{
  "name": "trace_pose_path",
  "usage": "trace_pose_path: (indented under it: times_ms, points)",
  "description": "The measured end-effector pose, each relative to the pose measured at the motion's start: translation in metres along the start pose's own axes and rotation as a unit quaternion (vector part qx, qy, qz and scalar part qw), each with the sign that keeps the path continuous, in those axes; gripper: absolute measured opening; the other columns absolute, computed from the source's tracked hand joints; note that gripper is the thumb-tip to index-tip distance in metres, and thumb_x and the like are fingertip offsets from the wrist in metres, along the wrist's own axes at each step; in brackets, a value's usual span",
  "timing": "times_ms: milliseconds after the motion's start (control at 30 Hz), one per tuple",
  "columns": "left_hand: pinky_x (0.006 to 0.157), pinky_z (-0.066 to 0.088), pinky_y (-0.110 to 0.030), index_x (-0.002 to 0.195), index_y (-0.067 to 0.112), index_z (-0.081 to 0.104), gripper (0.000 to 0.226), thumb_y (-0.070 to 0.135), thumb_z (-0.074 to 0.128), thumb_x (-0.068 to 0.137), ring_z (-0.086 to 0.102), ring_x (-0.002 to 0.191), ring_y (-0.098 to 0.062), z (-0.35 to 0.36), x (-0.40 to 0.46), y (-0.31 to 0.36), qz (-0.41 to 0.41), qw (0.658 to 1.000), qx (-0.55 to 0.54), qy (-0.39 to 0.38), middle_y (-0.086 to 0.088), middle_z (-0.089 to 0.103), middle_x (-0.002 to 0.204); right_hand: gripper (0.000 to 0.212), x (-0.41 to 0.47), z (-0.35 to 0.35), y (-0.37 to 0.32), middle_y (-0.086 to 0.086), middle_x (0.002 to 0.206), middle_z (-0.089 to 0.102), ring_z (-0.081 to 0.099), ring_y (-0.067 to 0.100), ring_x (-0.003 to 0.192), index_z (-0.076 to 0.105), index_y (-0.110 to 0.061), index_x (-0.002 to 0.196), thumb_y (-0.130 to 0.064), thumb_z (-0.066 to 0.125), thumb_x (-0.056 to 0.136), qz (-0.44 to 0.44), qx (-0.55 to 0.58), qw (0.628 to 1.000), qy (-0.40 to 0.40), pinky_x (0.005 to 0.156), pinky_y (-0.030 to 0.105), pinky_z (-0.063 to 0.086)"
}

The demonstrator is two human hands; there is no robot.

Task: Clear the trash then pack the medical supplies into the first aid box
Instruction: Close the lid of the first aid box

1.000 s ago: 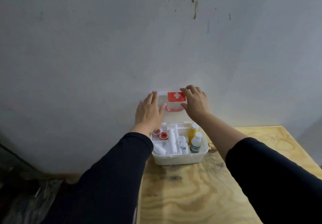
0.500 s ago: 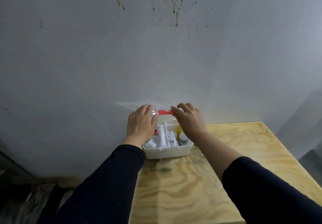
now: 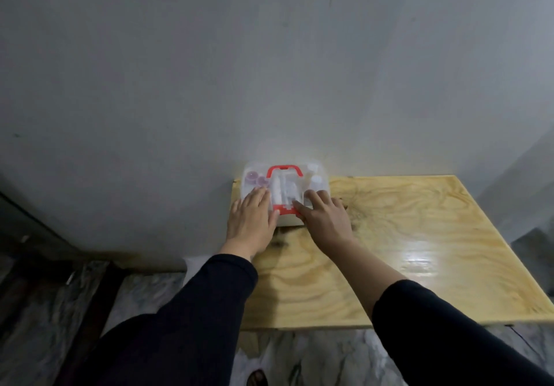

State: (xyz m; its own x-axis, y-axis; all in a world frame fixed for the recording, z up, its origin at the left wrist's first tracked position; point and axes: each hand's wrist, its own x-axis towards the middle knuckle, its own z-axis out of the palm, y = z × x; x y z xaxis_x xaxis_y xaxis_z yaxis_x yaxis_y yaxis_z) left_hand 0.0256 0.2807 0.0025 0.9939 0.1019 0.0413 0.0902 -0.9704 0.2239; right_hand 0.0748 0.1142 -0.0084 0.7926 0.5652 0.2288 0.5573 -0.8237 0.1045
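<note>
I am pressing both flat, open hands — left hand [image 3: 251,217], right hand [image 3: 325,217] — on the lid [image 3: 284,180], and the box [image 3: 287,220] may be sliding or not clicking shut.

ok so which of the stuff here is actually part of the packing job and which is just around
Part of the job:
first aid box, clear lid down
red handle and red latch
supplies inside: white bottles, pinkish rolls
left hand and right hand, flat on the lid

Just around:
plywood table
grey wall
marble floor
</note>
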Motion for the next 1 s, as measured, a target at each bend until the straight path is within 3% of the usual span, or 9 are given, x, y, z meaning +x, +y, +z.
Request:
trace_pose_path:
  times_ms: [133, 200, 267, 333, 767, 900, 1000]
  points:
    - [0.121, 0.020, -0.037, 0.151, 0.014, 0.024, 0.059, 0.036, 0.042, 0.100, 0.024, 0.147, -0.018, -0.002, 0.013, -0.003, 0.014, 1.000, -0.001, 0.022, -0.002, 0.027, 0.159, 0.046, 0.011, -0.002, 0.004, 0.007, 0.135, 0.054, 0.047, 0.027, 0.128, 0.052, -0.021, 0.132, -0.045, 0.048, 0.093, 0.011, 0.118, 0.993, 0.011, 0.100, 0.042, 0.046]
    - [0.123, 0.014, -0.038, 0.154, 0.013, 0.014, 0.066, 0.035, 0.045, 0.099, 0.014, 0.150, -0.018, -0.001, 0.026, -0.006, 0.027, 1.000, 0.008, 0.000, -0.003, 0.016, 0.163, 0.057, 0.023, 0.000, 0.009, 0.007, 0.156, 0.029, 0.021, 0.024, 0.146, 0.029, -0.017, 0.147, -0.042, 0.041, 0.097, 0.011, 0.141, 0.989, -0.038, 0.119, 0.041, 0.026]
    - [0.124, 0.007, -0.039, 0.155, 0.012, 0.006, 0.073, 0.037, 0.045, 0.099, 0.004, 0.152, -0.019, 0.002, 0.035, -0.006, 0.035, 0.998, 0.031, -0.033, -0.004, 0.005, 0.164, 0.067, 0.033, 0.003, 0.012, 0.006, 0.162, 0.004, -0.001, 0.022, 0.150, 0.006, -0.015, 0.152, -0.041, 0.038, 0.099, 0.003, 0.114, 0.987, -0.112, 0.123, 0.041, 0.007]
    - [0.123, 0.002, -0.040, 0.155, 0.010, -0.001, 0.077, 0.038, 0.044, 0.099, -0.003, 0.152, -0.020, 0.006, 0.044, -0.007, 0.042, 0.996, 0.057, -0.047, -0.005, -0.003, 0.164, 0.071, 0.042, 0.010, 0.012, 0.008, 0.162, -0.004, -0.008, 0.024, 0.149, -0.003, -0.013, 0.151, -0.043, 0.036, 0.099, -0.004, 0.067, 0.987, -0.145, 0.123, 0.044, 0.002]
    - [0.123, -0.001, -0.040, 0.153, 0.011, -0.010, 0.074, 0.036, 0.037, 0.102, -0.010, 0.150, -0.020, 0.021, 0.079, -0.020, 0.028, 0.994, 0.102, -0.019, -0.004, -0.013, 0.163, 0.075, 0.078, 0.031, 0.021, 0.008, 0.162, -0.005, -0.009, 0.025, 0.149, -0.004, -0.014, 0.151, -0.048, 0.035, 0.097, -0.012, 0.032, 0.991, -0.128, 0.121, 0.045, -0.002]
    - [0.122, -0.003, -0.039, 0.153, 0.011, -0.010, 0.073, 0.033, 0.039, 0.102, -0.011, 0.150, -0.020, 0.014, 0.083, -0.017, 0.031, 0.995, 0.093, -0.025, -0.004, -0.013, 0.163, 0.076, 0.080, 0.019, 0.020, 0.008, 0.161, -0.008, -0.011, 0.025, 0.149, -0.005, -0.014, 0.151, -0.048, 0.036, 0.097, -0.012, 0.040, 0.987, -0.158, 0.121, 0.044, -0.001]
    - [0.122, -0.006, -0.041, 0.152, 0.011, -0.012, 0.072, 0.027, 0.037, 0.102, -0.014, 0.150, -0.018, 0.002, 0.070, -0.021, 0.041, 0.997, 0.054, -0.044, -0.003, -0.019, 0.161, 0.070, 0.083, -0.015, 0.024, 0.008, 0.162, 0.008, 0.004, 0.023, 0.150, 0.009, -0.013, 0.152, -0.038, 0.045, 0.097, -0.017, 0.108, 0.979, -0.170, 0.122, 0.038, 0.008]
